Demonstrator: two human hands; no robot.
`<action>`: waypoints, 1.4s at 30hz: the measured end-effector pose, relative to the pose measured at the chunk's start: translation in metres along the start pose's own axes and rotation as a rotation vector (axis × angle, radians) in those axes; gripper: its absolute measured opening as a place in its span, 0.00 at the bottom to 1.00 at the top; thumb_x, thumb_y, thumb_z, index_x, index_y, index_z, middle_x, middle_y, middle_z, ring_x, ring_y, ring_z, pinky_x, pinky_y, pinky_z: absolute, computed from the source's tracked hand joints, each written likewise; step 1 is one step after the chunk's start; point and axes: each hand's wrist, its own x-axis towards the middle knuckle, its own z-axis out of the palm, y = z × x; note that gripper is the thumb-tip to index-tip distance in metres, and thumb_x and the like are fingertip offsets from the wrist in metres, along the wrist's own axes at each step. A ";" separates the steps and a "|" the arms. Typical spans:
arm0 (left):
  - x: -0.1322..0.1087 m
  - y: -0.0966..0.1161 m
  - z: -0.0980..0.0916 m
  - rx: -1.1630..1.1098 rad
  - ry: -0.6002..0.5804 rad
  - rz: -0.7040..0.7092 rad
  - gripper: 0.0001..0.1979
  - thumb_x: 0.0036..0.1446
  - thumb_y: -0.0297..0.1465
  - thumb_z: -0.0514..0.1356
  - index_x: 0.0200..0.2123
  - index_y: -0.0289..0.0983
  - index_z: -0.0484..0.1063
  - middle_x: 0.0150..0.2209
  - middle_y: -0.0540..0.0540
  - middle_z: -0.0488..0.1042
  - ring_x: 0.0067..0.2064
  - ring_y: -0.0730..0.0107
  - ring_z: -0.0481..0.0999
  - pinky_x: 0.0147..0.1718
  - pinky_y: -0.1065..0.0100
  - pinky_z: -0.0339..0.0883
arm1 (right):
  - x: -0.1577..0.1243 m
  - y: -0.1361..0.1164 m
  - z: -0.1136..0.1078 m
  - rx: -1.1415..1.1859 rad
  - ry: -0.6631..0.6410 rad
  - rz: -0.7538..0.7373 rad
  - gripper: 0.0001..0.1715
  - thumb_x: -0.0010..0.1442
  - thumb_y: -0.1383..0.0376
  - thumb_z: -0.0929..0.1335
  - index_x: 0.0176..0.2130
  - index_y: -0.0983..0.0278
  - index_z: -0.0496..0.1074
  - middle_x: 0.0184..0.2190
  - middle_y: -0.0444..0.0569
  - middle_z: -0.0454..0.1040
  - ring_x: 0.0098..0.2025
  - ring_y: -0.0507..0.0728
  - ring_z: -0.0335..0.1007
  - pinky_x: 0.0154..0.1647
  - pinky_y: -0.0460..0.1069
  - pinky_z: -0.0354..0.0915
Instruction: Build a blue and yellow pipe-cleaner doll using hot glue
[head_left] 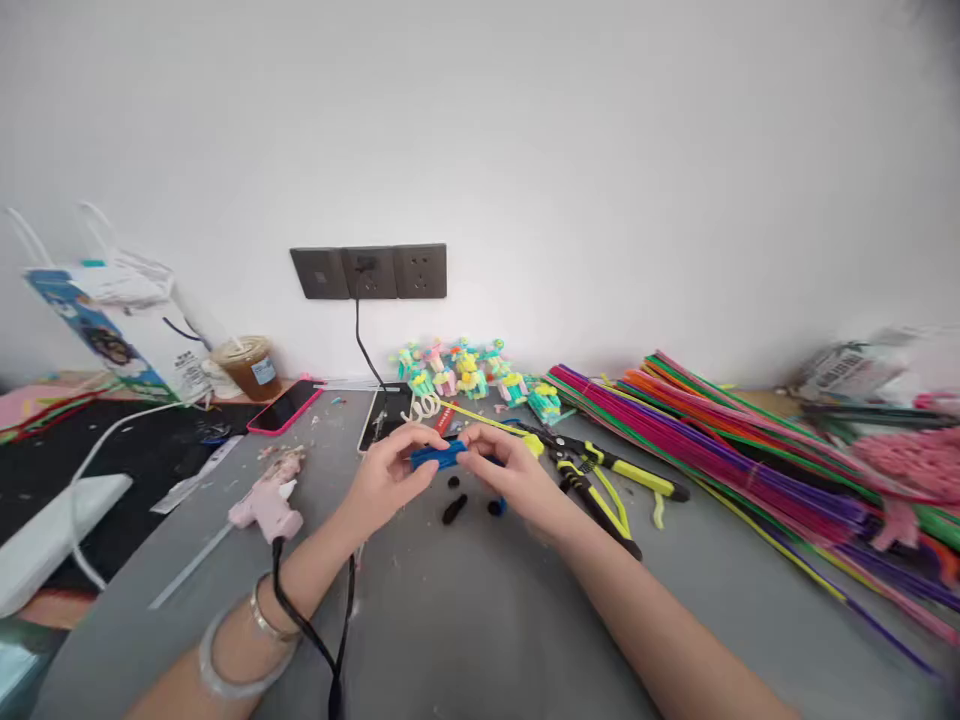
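My left hand (390, 478) and my right hand (510, 475) meet over the middle of the grey table (465, 620). Both pinch a short blue pipe-cleaner piece (439, 457) held level between them, left fingers on its left end, right fingers on its right end. Small black pieces (454, 508) lie on the table just under the hands. A black cord crosses my left wrist, which wears bracelets.
A pink glue gun (266, 500) lies left of my hands. Yellow-handled pliers (600, 480) lie to the right, beside a big heap of coloured pipe cleaners (750, 450). Small finished figures (472, 375), two phones, a drink cup (247, 367) and a paper bag stand by the wall.
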 end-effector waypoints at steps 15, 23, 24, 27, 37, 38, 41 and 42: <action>0.001 -0.003 0.000 -0.006 0.003 0.018 0.08 0.60 0.33 0.61 0.40 0.38 0.76 0.40 0.43 0.75 0.42 0.64 0.74 0.36 0.67 0.71 | 0.003 0.001 0.000 0.017 -0.009 -0.005 0.21 0.55 0.49 0.72 0.36 0.62 0.68 0.20 0.36 0.57 0.22 0.48 0.45 0.24 0.47 0.43; 0.000 -0.004 0.001 0.003 0.014 0.023 0.07 0.60 0.33 0.61 0.41 0.38 0.76 0.40 0.43 0.75 0.42 0.64 0.74 0.37 0.66 0.71 | 0.002 0.003 0.000 0.016 -0.008 0.003 0.19 0.56 0.51 0.72 0.37 0.62 0.68 0.20 0.36 0.57 0.22 0.48 0.44 0.24 0.47 0.43; 0.000 -0.004 0.001 0.003 0.014 0.023 0.07 0.60 0.33 0.61 0.41 0.38 0.76 0.40 0.43 0.75 0.42 0.64 0.74 0.36 0.66 0.71 | 0.002 0.003 0.000 0.013 -0.011 0.004 0.19 0.56 0.51 0.71 0.37 0.62 0.68 0.20 0.36 0.57 0.22 0.48 0.44 0.24 0.47 0.43; 0.001 -0.004 0.001 0.008 0.016 0.018 0.07 0.60 0.33 0.61 0.40 0.38 0.76 0.40 0.43 0.75 0.42 0.63 0.74 0.37 0.66 0.72 | 0.002 0.003 0.000 0.006 -0.013 0.006 0.19 0.56 0.51 0.71 0.37 0.62 0.68 0.20 0.36 0.57 0.22 0.48 0.45 0.23 0.47 0.43; 0.000 -0.004 0.001 0.001 0.018 0.025 0.07 0.60 0.32 0.61 0.41 0.38 0.76 0.40 0.42 0.75 0.42 0.64 0.74 0.35 0.68 0.71 | 0.001 0.000 0.001 0.014 -0.001 0.014 0.21 0.55 0.49 0.72 0.37 0.62 0.68 0.21 0.36 0.57 0.22 0.47 0.44 0.23 0.47 0.42; 0.000 -0.003 0.001 0.005 0.018 0.023 0.07 0.60 0.32 0.61 0.41 0.38 0.76 0.40 0.42 0.75 0.42 0.64 0.74 0.35 0.68 0.71 | 0.001 0.000 0.001 0.015 -0.001 0.015 0.21 0.55 0.49 0.72 0.37 0.62 0.68 0.21 0.36 0.57 0.22 0.48 0.44 0.23 0.47 0.42; 0.001 -0.002 0.001 0.006 0.019 0.017 0.07 0.60 0.33 0.62 0.40 0.38 0.76 0.40 0.42 0.75 0.42 0.63 0.74 0.34 0.68 0.71 | 0.002 -0.001 0.001 0.015 0.000 0.016 0.22 0.54 0.48 0.73 0.36 0.62 0.68 0.20 0.36 0.56 0.22 0.48 0.43 0.23 0.47 0.42; 0.001 -0.002 0.001 0.002 0.020 0.015 0.07 0.60 0.33 0.62 0.40 0.38 0.76 0.40 0.42 0.75 0.42 0.63 0.74 0.34 0.68 0.71 | 0.002 -0.001 0.001 0.011 0.000 0.016 0.23 0.54 0.48 0.73 0.36 0.62 0.68 0.20 0.35 0.56 0.22 0.48 0.43 0.23 0.47 0.42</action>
